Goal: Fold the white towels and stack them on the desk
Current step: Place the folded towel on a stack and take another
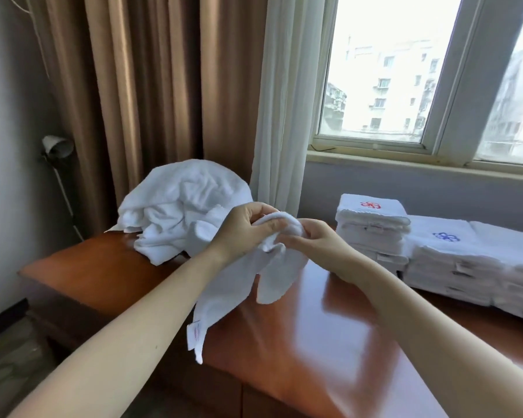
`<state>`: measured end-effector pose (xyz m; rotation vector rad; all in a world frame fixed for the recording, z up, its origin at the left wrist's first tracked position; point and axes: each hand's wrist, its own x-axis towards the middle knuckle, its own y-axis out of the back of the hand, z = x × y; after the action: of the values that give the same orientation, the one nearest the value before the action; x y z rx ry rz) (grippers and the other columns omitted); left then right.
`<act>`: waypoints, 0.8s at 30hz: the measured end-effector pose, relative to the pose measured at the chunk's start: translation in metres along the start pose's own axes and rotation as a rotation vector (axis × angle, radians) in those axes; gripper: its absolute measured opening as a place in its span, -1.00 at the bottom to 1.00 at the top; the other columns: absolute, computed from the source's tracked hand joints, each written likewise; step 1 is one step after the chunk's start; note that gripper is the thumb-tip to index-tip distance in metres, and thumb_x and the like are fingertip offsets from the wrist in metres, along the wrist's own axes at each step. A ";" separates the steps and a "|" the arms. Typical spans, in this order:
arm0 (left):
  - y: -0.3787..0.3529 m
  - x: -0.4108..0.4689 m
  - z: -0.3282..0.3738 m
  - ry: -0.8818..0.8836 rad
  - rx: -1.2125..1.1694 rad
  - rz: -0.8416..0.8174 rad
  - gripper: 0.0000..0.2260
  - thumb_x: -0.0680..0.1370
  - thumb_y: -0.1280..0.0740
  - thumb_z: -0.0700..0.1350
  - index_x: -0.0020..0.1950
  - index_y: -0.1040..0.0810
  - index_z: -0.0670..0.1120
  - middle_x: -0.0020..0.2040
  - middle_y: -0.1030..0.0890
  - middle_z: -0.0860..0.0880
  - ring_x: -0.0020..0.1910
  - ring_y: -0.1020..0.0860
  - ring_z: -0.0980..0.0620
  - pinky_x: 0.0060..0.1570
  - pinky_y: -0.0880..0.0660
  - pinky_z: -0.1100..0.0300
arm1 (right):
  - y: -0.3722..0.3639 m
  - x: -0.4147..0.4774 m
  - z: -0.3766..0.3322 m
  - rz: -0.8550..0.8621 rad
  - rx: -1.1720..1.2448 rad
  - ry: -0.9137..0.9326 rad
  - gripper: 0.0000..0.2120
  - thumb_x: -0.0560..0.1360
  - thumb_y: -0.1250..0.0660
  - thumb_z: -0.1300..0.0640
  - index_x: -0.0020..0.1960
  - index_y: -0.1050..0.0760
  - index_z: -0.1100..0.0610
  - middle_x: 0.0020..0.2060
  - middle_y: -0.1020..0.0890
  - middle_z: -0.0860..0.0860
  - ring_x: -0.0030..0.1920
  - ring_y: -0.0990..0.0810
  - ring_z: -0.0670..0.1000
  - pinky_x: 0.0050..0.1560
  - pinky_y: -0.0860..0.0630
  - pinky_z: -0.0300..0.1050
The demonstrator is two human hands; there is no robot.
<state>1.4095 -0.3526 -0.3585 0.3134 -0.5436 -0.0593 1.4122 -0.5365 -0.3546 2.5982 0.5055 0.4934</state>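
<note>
left grip (242, 233): held up over the worktop, forearm coming in from the lower left, wrist bent. The fingers curl over the top of the white towel and the thumb is tucked under, pinching a bunched fold.
right grip (317, 245): just right of the left grip and nearly touching it, forearm coming in from the lower right. Fingertips and thumb pinch the same bunched edge.
white towel (272, 267): caught between both grips and hanging below them in two loose flaps. The longer flap falls down-left under the left wrist, with a small label at its corner.
crumpled pile (181, 206): behind and left of the left grip — unfolded white towels heaped on the worktop's far corner.
folded stack (372, 227): right of and beyond the right grip, with a red emblem on top.
lower stacks (465, 257): further right, against the folded stack, with a blue emblem on top.
worktop (299, 342): glossy reddish-brown wood beneath both grips.
curtains (151, 86): brown, beyond the grips, behind the crumpled pile.
</note>
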 end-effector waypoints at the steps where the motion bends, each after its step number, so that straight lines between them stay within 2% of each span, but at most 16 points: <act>1: -0.006 0.001 0.006 0.007 -0.021 -0.018 -0.77 0.51 -0.46 0.00 0.09 -0.63 -0.08 -0.10 -0.71 -0.06 -0.07 -0.67 -0.01 -0.14 -0.58 0.23 | 0.009 -0.006 -0.003 0.051 -0.001 -0.014 -0.78 0.56 -0.37 0.11 -0.02 -0.57 0.30 -0.28 -0.52 0.03 -0.23 -0.46 -0.05 -0.18 -0.35 -0.10; 4: -0.022 0.000 0.024 0.024 -0.024 -0.121 -0.67 0.48 -0.47 0.07 0.19 -0.57 0.01 -0.01 -0.69 0.00 0.02 -0.65 0.03 -0.08 -0.58 0.25 | 0.035 -0.025 -0.011 0.246 0.011 -0.044 -0.82 0.56 -0.36 0.04 -0.05 -0.61 0.15 -0.30 -0.59 -0.06 -0.28 -0.52 -0.14 -0.24 -0.42 -0.23; 7: -0.036 -0.002 0.041 0.045 0.072 -0.247 -0.77 0.40 -0.50 0.07 0.00 -0.56 0.13 -0.21 -0.63 0.23 -0.16 -0.61 0.24 -0.24 -0.49 0.38 | 0.060 -0.043 -0.016 0.464 0.038 -0.078 -0.82 0.54 -0.35 0.05 -0.06 -0.62 0.16 -0.29 -0.58 -0.02 -0.26 -0.51 -0.09 -0.22 -0.42 -0.17; 9: -0.046 -0.004 0.048 0.043 0.210 -0.276 -0.86 0.45 -0.48 0.04 -0.16 -0.55 0.07 -0.31 -0.57 0.22 -0.28 -0.53 0.23 -0.30 -0.43 0.34 | 0.075 -0.057 -0.019 0.582 0.030 -0.096 -0.80 0.51 -0.34 0.06 -0.08 -0.60 0.20 -0.31 -0.56 0.00 -0.26 -0.50 -0.04 -0.21 -0.42 -0.13; 11: -0.056 -0.005 0.057 0.064 0.250 -0.247 -0.85 0.55 -0.39 -0.01 -0.13 -0.58 -0.07 -0.24 -0.59 0.09 -0.23 -0.54 0.10 -0.24 -0.45 0.19 | 0.086 -0.073 -0.021 0.656 -0.029 -0.095 -0.80 0.50 -0.32 0.08 -0.09 -0.58 0.23 -0.32 -0.56 0.01 -0.26 -0.50 -0.02 -0.21 -0.43 -0.12; 12: -0.060 -0.006 0.063 0.081 0.199 -0.231 -0.84 0.58 -0.35 -0.03 -0.06 -0.60 -0.12 -0.19 -0.61 0.01 -0.21 -0.56 0.06 -0.22 -0.47 0.13 | 0.090 -0.081 -0.021 0.682 -0.071 -0.096 -0.81 0.51 -0.31 0.10 -0.09 -0.58 0.23 -0.31 -0.57 0.02 -0.26 -0.51 -0.01 -0.21 -0.44 -0.11; 13: -0.065 -0.007 0.070 0.101 0.110 -0.213 -0.84 0.60 -0.33 -0.05 0.01 -0.60 -0.14 -0.18 -0.62 -0.03 -0.23 -0.57 0.07 -0.24 -0.47 0.14 | 0.093 -0.088 -0.021 0.692 -0.108 -0.103 -0.83 0.51 -0.30 0.11 -0.07 -0.58 0.22 -0.29 -0.59 0.02 -0.24 -0.53 0.00 -0.19 -0.46 -0.10; 15: -0.075 -0.009 0.084 0.134 -0.097 -0.201 -0.90 0.63 -0.27 -0.16 0.05 -0.58 -0.12 -0.32 -0.60 0.02 -0.43 -0.53 0.16 -0.43 -0.45 0.31 | 0.095 -0.104 -0.022 0.644 -0.127 -0.139 -0.86 0.51 -0.30 0.13 -0.01 -0.60 0.15 -0.21 -0.63 0.01 -0.16 -0.59 0.02 -0.13 -0.50 -0.09; 17: -0.087 -0.011 0.097 0.182 -0.214 -0.204 -0.85 0.64 -0.21 -0.27 0.11 -0.55 -0.14 -0.41 -0.55 0.03 -0.55 -0.48 0.15 -0.56 -0.41 0.34 | 0.095 -0.115 -0.025 0.546 -0.100 -0.171 -0.84 0.54 -0.27 0.13 0.06 -0.60 0.08 -0.07 -0.65 0.03 -0.04 -0.60 0.02 -0.05 -0.50 -0.10; 18: -0.094 -0.011 0.101 0.217 -0.247 -0.228 -0.81 0.63 -0.20 -0.30 0.16 -0.54 -0.14 -0.35 -0.59 -0.01 -0.50 -0.55 0.10 -0.51 -0.51 0.28 | 0.095 -0.120 -0.026 0.525 -0.109 -0.179 -0.83 0.56 -0.25 0.12 0.06 -0.60 0.08 0.00 -0.64 0.05 0.00 -0.59 0.01 -0.01 -0.48 -0.11; 19: -0.102 -0.012 0.104 0.256 -0.264 -0.276 -0.78 0.63 -0.20 -0.30 0.21 -0.53 -0.12 -0.26 -0.64 -0.05 -0.39 -0.63 0.05 -0.33 -0.63 0.18 | 0.095 -0.124 -0.026 0.532 -0.129 -0.176 -0.81 0.56 -0.24 0.13 0.06 -0.60 0.14 0.04 -0.62 0.09 0.04 -0.57 0.03 0.03 -0.47 -0.10; 20: -0.110 -0.014 0.105 0.280 -0.254 -0.345 -0.75 0.62 -0.21 -0.29 0.26 -0.50 -0.10 -0.17 -0.68 -0.06 -0.26 -0.68 0.02 -0.11 -0.66 0.10 | 0.095 -0.128 -0.026 0.552 -0.147 -0.165 -0.77 0.56 -0.24 0.15 0.10 -0.59 0.23 0.10 -0.61 0.12 0.08 -0.55 0.06 0.09 -0.46 -0.06; 22: -0.126 -0.016 0.101 0.280 -0.208 -0.506 -0.65 0.62 -0.21 -0.26 0.38 -0.40 -0.02 0.02 -0.70 -0.07 0.00 -0.69 -0.01 0.13 -0.59 0.06 | 0.096 -0.138 -0.022 0.589 -0.151 -0.149 -0.68 0.53 -0.27 0.18 0.25 -0.54 0.24 0.17 -0.59 0.09 0.11 -0.55 0.04 0.09 -0.47 -0.07; 24: -0.140 -0.019 0.091 0.266 -0.135 -0.583 -0.53 0.62 -0.22 -0.25 0.50 -0.26 0.04 0.18 -0.65 -0.07 0.15 -0.63 0.01 0.19 -0.54 0.11 | 0.096 -0.148 -0.014 0.606 -0.148 -0.142 -0.63 0.53 -0.28 0.21 0.32 -0.50 0.18 0.18 -0.59 0.06 0.12 -0.54 -0.03 0.06 -0.43 -0.17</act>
<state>1.3499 -0.5081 -0.3380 0.3335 -0.1692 -0.6073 1.3028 -0.6748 -0.3338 2.5842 -0.3700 0.5030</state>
